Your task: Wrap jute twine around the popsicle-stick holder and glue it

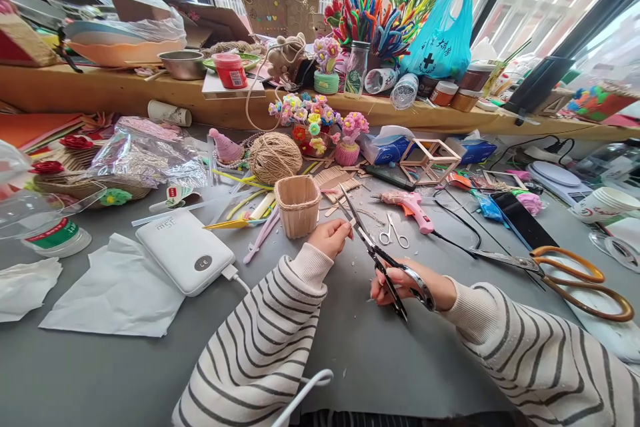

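Right now our right hand point(407, 287) grips the scissors point(373, 247), fingers through the black loops, with the blades parted and pointing up and away from us toward the cup point(297, 203). They are long, slim and dark, with a metal sheen along the edges and on the loop nearest the wrist. Our left hand point(330, 237) is pinched shut on a small pale stick point(350, 221), thumb and fingertips closed on it, and its tip sits right at the lower part of the blades, so the two hands are near each other, the left one a little further from us. We cannot tell whether the blades touch the stick. The cup, woven of light wooden strips, stands just beyond the left hand, and a ball of twine point(274, 157) lies behind it. Right of the blades a tiny pair of snips point(393, 232) lies flat beside a pink glue gun point(413, 208). Further right, large shears point(560, 270) with orange handles rest on the grey table point(400, 360). Left of our striped sleeve a white power bank point(184, 250) lies on the table, its cable running toward us
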{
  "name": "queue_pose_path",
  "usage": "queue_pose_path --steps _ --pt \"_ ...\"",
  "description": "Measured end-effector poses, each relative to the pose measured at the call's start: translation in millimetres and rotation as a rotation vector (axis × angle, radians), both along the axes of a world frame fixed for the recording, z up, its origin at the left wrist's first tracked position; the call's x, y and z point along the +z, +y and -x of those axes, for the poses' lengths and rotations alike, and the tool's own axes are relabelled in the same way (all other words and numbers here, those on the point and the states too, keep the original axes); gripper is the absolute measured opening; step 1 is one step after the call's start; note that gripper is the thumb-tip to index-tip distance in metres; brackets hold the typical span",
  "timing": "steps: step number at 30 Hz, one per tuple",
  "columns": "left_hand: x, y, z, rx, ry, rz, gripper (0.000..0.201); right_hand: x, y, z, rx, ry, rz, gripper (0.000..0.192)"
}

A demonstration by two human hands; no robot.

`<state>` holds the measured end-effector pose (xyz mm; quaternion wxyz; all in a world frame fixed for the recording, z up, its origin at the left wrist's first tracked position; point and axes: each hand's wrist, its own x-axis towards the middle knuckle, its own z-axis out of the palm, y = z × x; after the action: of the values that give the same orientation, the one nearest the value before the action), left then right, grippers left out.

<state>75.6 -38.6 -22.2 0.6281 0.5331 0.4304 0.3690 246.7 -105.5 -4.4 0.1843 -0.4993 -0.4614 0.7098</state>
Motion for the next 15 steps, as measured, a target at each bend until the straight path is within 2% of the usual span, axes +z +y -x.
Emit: queue_pose_path --steps 9,15 --pt "-0.3 -5.4 -0.2 0.02 -0.055 -0.035 0.027 9.9 -4.4 10.6 -0.071 -0.025 -0.019 0.055" --pt "-1.3 -4.6 -0.9 0.018 -0.065 -0.036 0.028 5.6 -5.6 9.6 -0.055 -0.035 -0.079 0.051"
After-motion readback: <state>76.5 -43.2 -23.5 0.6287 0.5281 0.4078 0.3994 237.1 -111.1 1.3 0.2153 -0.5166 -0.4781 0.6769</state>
